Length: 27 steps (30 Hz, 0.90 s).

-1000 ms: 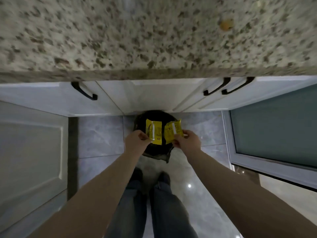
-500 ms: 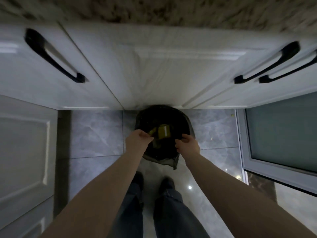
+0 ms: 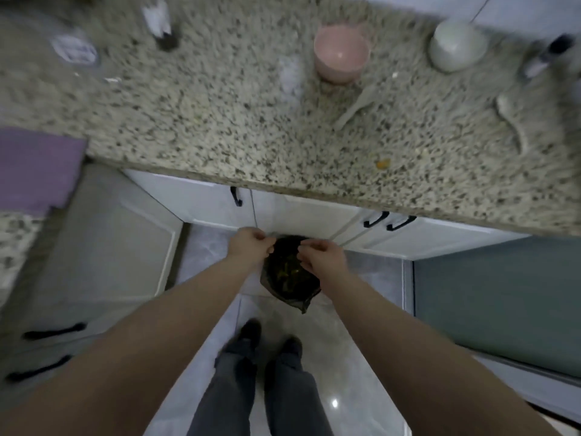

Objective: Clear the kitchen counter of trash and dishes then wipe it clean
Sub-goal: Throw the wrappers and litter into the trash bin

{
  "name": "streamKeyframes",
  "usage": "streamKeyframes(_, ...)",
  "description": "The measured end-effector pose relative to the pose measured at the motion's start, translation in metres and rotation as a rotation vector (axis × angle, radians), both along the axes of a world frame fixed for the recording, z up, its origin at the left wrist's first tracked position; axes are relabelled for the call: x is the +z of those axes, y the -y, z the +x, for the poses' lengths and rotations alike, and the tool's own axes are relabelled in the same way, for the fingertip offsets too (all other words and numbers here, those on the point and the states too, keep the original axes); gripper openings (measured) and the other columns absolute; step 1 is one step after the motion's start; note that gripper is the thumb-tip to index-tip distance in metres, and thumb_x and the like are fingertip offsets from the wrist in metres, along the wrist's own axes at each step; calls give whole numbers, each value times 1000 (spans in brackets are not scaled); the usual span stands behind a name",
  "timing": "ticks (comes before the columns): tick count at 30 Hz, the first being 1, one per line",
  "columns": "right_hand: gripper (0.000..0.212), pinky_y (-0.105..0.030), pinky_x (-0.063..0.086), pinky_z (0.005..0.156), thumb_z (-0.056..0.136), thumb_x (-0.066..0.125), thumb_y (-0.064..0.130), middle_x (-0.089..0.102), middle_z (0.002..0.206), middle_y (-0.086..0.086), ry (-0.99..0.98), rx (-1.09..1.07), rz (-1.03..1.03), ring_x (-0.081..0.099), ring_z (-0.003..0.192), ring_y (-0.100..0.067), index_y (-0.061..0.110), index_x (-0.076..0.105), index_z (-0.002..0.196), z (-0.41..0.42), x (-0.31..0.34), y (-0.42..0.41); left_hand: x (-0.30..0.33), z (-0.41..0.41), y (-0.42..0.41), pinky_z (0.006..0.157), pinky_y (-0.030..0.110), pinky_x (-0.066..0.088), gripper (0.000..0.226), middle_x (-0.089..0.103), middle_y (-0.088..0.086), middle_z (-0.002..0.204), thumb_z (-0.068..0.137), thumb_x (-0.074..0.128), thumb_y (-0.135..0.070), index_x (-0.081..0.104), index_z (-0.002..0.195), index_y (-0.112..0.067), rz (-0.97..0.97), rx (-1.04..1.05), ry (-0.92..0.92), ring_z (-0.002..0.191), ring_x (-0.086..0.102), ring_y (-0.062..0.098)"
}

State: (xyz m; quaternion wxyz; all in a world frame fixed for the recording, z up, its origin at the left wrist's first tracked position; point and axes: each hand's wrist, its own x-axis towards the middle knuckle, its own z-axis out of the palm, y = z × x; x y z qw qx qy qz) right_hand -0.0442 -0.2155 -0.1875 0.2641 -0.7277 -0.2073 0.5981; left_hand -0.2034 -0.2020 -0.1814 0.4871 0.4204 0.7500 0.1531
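Plainly, both hands, left hand (image 3: 250,245) and right hand (image 3: 320,258), hang loosely curled and empty above the trash bin (image 3: 287,273) holding yellow wrappers, while a careless sweep could topple the pink bowl (image 3: 341,53) off the granite counter (image 3: 220,121).

White cabinets (image 3: 301,217), glossy grey tiled floor (image 3: 355,366)

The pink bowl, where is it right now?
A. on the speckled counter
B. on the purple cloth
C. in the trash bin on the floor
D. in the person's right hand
A: the pink bowl stands upright on the speckled counter, far from both hands, which are down over the trash bin.
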Motion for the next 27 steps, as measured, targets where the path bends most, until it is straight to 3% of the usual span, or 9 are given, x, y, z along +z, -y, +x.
streamKeyframes(4, 8, -29, 58, 75, 88, 68, 0, 66, 83, -10, -152, 24, 131, 66, 80, -19, 8, 65, 86, -18, 91, -18, 81, -11, -6, 68, 24, 53, 22, 64, -6, 62, 87, 72, -21, 63, 66, -22, 127, 94, 73, 54, 61, 3)
streamKeyframes(10, 10, -36, 57, 86, 88, 66, -3, 65, 86, -14, -283, 166, 277, 67, 80, -22, 6, 62, 90, -44, 182, -53, 180, -45, -18, 40, 8, 36, 11, 62, -2, 61, 88, 66, -5, 68, 79, -12, 291, 75, 60, 44, 54, 0)
streamKeyframes(12, 7, -37, 56, 89, 90, 66, 2, 68, 86, -12, -251, 229, 315, 68, 85, -23, 7, 63, 94, -53, 203, -66, 206, -59, -23, 42, 9, 39, 17, 65, 2, 68, 86, 65, -1, 67, 75, -13, 331, 109, 38, 54, 55, 7)
streamKeyframes(14, 5, -30, 57, 76, 90, 66, 4, 68, 74, -8, -218, 297, 367, 69, 79, -20, 8, 66, 93, -65, 220, -78, 227, -75, -28, 46, 14, 43, 12, 68, 3, 76, 86, 68, -5, 70, 77, -13, 362, 136, 13, 59, 57, 10)
streamKeyframes(16, 5, -23, 53, 63, 89, 68, 6, 65, 68, -5, -176, 349, 404, 67, 69, -13, 10, 67, 92, -78, 231, -89, 242, -92, -35, 48, 16, 45, 5, 68, 0, 75, 86, 71, -11, 73, 81, -13, 377, 130, -30, 59, 58, 11)
streamKeyframes(19, 7, -24, 54, 69, 87, 70, 8, 68, 79, -8, -136, 382, 424, 68, 77, -15, 13, 67, 90, -103, 238, -105, 251, -122, -49, 43, 16, 41, 7, 69, 6, 72, 86, 70, -14, 74, 85, -9, 397, 157, -69, 56, 58, 13)
streamKeyframes(21, 6, -24, 56, 71, 88, 69, 7, 70, 87, -12, -119, 385, 427, 70, 85, -18, 12, 67, 89, -122, 239, -114, 252, -142, -59, 51, 19, 43, 10, 71, 7, 76, 87, 68, -15, 74, 83, -9, 413, 155, -84, 59, 59, 13)
streamKeyframes(25, 10, -25, 49, 58, 84, 69, 3, 67, 83, -12, -74, 430, 384, 61, 69, -15, 13, 67, 84, -170, 227, -137, 235, -193, -85, 60, 23, 46, 16, 74, 6, 79, 88, 69, -25, 68, 74, -17, 378, 174, -86, 71, 66, 18)
streamKeyframes(27, 13, -27, 52, 60, 80, 71, 2, 68, 88, -15, -53, 421, 342, 60, 70, -18, 13, 68, 85, -191, 220, -150, 225, -212, -98, 65, 27, 50, 17, 72, 5, 78, 88, 68, -28, 67, 75, -18, 359, 191, -71, 70, 65, 18)
